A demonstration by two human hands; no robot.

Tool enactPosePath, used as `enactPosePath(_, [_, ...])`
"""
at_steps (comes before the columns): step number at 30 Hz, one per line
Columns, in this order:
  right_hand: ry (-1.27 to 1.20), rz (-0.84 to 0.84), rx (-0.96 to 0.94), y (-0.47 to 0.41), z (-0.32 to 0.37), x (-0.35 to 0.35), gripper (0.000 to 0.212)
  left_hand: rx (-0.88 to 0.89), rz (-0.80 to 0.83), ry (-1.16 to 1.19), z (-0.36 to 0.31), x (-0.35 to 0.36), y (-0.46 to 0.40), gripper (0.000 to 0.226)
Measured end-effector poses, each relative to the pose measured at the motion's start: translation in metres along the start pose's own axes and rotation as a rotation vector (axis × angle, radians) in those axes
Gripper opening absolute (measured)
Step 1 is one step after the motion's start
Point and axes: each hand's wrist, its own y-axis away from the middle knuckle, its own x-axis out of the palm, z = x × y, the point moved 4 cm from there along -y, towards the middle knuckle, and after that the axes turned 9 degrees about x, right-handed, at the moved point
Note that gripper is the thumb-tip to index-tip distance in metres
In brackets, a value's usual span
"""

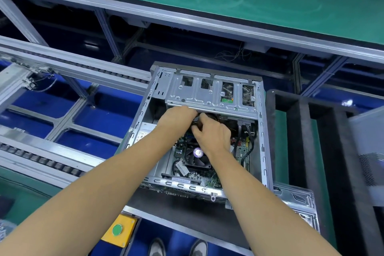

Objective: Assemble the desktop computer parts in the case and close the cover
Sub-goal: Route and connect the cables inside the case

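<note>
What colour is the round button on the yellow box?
Green, the button shows in the head view.

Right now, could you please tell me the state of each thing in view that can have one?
Grey metal computer case: lying on its side, cover off, interior exposed.
Black CPU cooler fan: seated on the green motherboard.
Left hand: reaching under the silver drive cage.
Right hand: fingers curled on black cables.
</note>
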Motion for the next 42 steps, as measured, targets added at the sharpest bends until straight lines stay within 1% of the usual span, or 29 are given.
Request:
enactPosePath(3, [0.005, 0.014, 0.049, -0.001, -0.003, 0.003, 0.018, -0.009, 0.002, 0.012, 0.002, 0.003, -0.001, 0.032])
enactPosePath(5, [-0.006, 0.015, 0.042, 0.001, -0.004, 0.004, 0.016, -0.016, -0.001, -0.015, 0.002, 0.005, -0.001, 0.029])
enactPosePath(8, [-0.07, 0.033, 0.022, 0.003, -0.002, 0.004, 0.013, -0.041, -0.04, -0.116, 0.002, 0.004, 0.0, 0.021])
enactPosePath(11, [-0.156, 0.05, 0.055, 0.002, -0.004, 0.005, 0.014, -0.104, -0.07, -0.194, -0.003, 0.003, 0.007, 0.016])
enactPosePath(13, [-0.189, 0.051, 0.078, 0.002, -0.008, 0.006, 0.016, -0.195, -0.113, -0.129, -0.005, 0.007, 0.013, 0.006])
enactPosePath(14, [-0.201, 0.048, 0.083, 0.003, -0.009, 0.008, 0.017, -0.253, -0.131, -0.074, -0.005, 0.008, 0.016, 0.006])
enactPosePath(15, [-0.214, 0.045, 0.086, 0.003, -0.01, 0.009, 0.018, -0.305, -0.131, -0.025, -0.003, 0.009, 0.016, 0.012])
enactPosePath(16, [-0.23, 0.042, 0.09, 0.003, -0.01, 0.01, 0.019, -0.337, -0.104, 0.037, 0.001, 0.01, 0.014, 0.016])
enactPosePath(18, [-0.259, 0.033, 0.103, 0.002, -0.012, 0.012, 0.023, -0.368, -0.031, 0.183, 0.008, 0.011, 0.008, 0.016])
enactPosePath(19, [-0.274, 0.029, 0.109, 0.001, -0.013, 0.014, 0.025, -0.374, -0.008, 0.217, 0.01, 0.011, 0.006, 0.015])
enactPosePath(21, [-0.312, 0.026, 0.113, 0.002, -0.014, 0.015, 0.028, -0.38, -0.003, 0.18, 0.011, 0.011, 0.005, 0.017])
enactPosePath(24, [-0.359, 0.039, 0.117, 0.003, -0.016, 0.016, 0.021, -0.388, 0.002, 0.095, 0.006, 0.011, 0.007, 0.027])
enactPosePath(27, [-0.355, 0.046, 0.106, 0.003, -0.017, 0.018, 0.019, -0.393, 0.026, 0.074, 0.003, 0.009, 0.007, 0.025])
enactPosePath(29, [-0.35, 0.054, 0.098, 0.003, -0.017, 0.019, 0.02, -0.378, 0.046, 0.035, 0.002, 0.008, 0.008, 0.02])
enactPosePath(32, [-0.33, 0.068, 0.083, 0.003, -0.016, 0.018, 0.018, -0.329, 0.085, -0.054, -0.004, 0.008, 0.007, 0.002])
enactPosePath(35, [-0.322, 0.078, 0.053, 0.005, -0.013, 0.014, 0.018, -0.317, 0.105, -0.088, -0.005, 0.01, 0.006, 0.012])
enactPosePath(42, [-0.434, 0.065, 0.041, 0.006, -0.013, 0.013, 0.022, -0.307, 0.118, -0.165, -0.006, 0.014, 0.003, 0.021])
